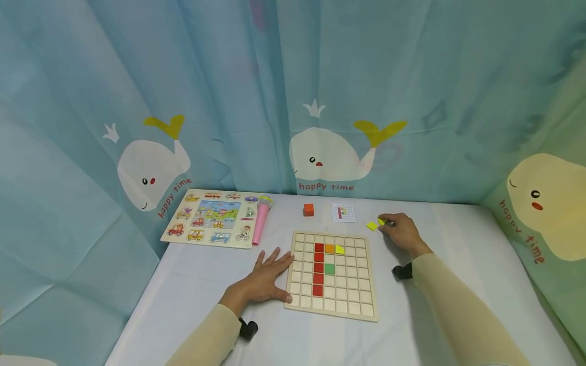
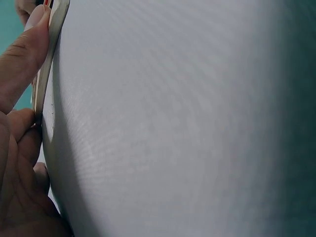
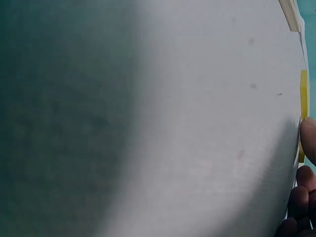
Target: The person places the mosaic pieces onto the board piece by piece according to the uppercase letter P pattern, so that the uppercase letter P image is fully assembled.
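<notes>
A wooden grid board (image 1: 341,293) lies flat on the table. A column of several red tiles (image 1: 318,278) stands in it, with an orange tile (image 1: 329,248), a yellow tile (image 1: 340,249) and a green tile (image 1: 329,269) to their right. My left hand (image 1: 263,282) rests spread at the board's left edge, its thumb touching the near left corner. Beyond the board's far right corner, my right hand (image 1: 402,233) pinches a loose yellow tile (image 1: 381,221) at the tabletop, its fingers partly covering it. Another loose yellow tile (image 1: 372,225) lies just left of it.
Behind the board are an orange-red block (image 1: 309,210) and a small pattern card (image 1: 343,213). A pink toy microphone (image 1: 261,221) lies beside a vehicle picture puzzle (image 1: 206,220) at the far left. A whale-print curtain (image 1: 256,101) hangs behind the table.
</notes>
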Demonstrator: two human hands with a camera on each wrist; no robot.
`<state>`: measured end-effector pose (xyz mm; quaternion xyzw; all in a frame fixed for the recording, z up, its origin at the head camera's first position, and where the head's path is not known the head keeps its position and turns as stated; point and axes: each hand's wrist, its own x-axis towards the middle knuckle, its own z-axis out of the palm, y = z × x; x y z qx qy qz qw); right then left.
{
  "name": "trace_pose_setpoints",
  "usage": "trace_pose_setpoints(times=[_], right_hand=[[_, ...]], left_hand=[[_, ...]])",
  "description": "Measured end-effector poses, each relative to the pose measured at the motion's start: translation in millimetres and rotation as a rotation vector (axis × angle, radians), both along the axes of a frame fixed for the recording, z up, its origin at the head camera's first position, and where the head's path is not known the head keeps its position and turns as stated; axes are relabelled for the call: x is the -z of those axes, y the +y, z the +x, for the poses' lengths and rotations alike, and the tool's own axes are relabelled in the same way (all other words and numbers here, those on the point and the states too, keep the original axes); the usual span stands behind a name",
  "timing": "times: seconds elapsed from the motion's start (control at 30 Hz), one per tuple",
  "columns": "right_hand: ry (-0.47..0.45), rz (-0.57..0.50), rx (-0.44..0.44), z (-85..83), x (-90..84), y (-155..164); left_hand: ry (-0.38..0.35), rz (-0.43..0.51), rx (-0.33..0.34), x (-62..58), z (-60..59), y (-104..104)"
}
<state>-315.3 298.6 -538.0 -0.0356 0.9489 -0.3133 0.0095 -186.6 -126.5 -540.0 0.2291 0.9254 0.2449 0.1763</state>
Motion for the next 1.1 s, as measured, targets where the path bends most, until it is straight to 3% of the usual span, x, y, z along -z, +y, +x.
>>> trace_pose_setpoints(times=[0.43, 0.73, 0.93, 1.1], right_hand=[[-0.013, -0.013, 0.059, 14.0, 0.0, 3], [-0.009, -0.063, -0.021, 31.0, -6.5, 9], [-0.018, 0.018, 0.084, 44.2, -13.3, 6], [0.001, 0.067, 0.1, 43.9, -8.5, 2]], left_hand=[[-0.005, -0.003, 0.006, -1.3, -0.2, 0], [0.005, -0.017, 0.001, -1.5, 0.4, 0], [0.009, -0.012, 0.008, -3.9, 0.9, 0], [0.005, -0.018, 0.005, -2.9, 1.0, 0]])
